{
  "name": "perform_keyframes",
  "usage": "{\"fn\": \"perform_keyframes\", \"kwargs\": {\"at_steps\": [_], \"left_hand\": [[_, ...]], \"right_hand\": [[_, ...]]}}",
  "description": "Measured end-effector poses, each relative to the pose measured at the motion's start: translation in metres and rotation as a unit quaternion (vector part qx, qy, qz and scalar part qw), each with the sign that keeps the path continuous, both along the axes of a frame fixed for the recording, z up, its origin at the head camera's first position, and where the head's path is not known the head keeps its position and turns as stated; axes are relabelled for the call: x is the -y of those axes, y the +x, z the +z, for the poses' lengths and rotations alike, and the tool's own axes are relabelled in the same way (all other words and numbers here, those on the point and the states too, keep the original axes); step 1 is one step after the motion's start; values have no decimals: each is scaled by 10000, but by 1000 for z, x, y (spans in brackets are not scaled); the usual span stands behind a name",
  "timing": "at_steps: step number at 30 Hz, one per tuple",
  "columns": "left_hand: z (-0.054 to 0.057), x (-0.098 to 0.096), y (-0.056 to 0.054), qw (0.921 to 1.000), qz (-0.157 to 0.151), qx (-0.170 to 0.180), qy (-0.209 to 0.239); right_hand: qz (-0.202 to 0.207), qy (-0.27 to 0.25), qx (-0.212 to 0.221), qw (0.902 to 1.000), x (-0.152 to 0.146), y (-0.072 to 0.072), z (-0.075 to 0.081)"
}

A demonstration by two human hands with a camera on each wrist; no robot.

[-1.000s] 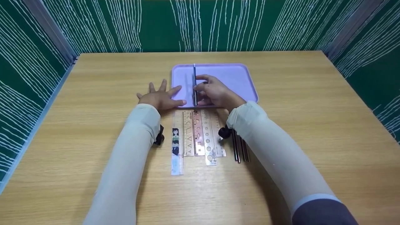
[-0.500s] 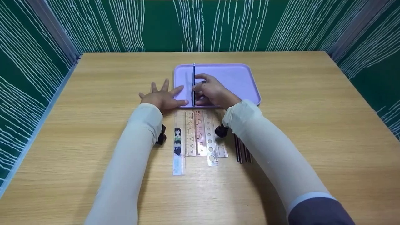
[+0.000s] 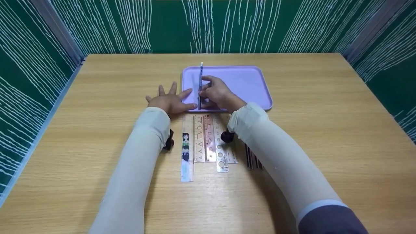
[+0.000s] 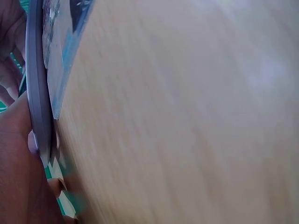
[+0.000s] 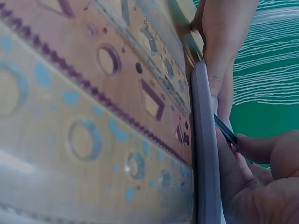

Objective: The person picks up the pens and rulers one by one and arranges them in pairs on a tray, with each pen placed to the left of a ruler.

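Observation:
A slim, dark, shiny pencil (image 3: 200, 73) stands out over the left part of the lilac tray (image 3: 243, 83), its far end raised a little. My right hand (image 3: 221, 92) pinches it between thumb and fingers; the right wrist view shows the thumb against the pencil (image 5: 224, 129) behind the tray's rim (image 5: 205, 140). My left hand (image 3: 169, 102) rests with spread fingers at the tray's left edge, thumb and forefinger reaching over the rim. In the left wrist view only part of the left hand (image 4: 21, 172) shows beside the tray wall.
In front of the tray lie several clear rulers side by side, among them a picture ruler (image 3: 187, 169), a pink ruler (image 3: 210, 152) and one with round holes (image 3: 222, 164). Several dark pencils (image 3: 250, 159) lie to their right, partly under my right sleeve (image 3: 279, 149).
My right hand has shifted slightly left with the pencil, and the pencil's far end has risen and tilted. My left hand stays in place at the tray's edge.

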State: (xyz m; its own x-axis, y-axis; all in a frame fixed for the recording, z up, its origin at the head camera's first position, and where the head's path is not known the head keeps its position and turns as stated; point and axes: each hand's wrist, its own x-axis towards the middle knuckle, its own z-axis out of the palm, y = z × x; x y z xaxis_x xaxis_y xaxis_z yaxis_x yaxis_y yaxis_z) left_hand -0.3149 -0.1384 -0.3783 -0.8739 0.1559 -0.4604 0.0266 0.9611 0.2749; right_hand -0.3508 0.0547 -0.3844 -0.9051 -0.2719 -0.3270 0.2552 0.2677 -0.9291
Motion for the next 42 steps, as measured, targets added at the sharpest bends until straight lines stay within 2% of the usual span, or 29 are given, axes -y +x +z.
{"fn": "perform_keyframes", "kwargs": {"at_steps": [10, 17, 20, 27, 42], "left_hand": [[-2, -1, -1, 10000, 60, 27, 4], [-1, -1, -1, 9999, 89, 73, 34], [-1, -2, -1, 9999, 79, 67, 29], [-2, -1, -1, 10000, 65, 27, 28], [-3, -1, -1, 10000, 38, 31, 77]], "right_hand": [[-71, 500, -63, 9987, 6, 5, -2], [-360, 870, -149, 9954, 12, 12, 1], [-488, 1156, -320, 9916, 15, 14, 1], [-613, 1889, -914, 9758, 18, 15, -2], [-741, 2070, -1071, 9696, 18, 16, -5]]}}
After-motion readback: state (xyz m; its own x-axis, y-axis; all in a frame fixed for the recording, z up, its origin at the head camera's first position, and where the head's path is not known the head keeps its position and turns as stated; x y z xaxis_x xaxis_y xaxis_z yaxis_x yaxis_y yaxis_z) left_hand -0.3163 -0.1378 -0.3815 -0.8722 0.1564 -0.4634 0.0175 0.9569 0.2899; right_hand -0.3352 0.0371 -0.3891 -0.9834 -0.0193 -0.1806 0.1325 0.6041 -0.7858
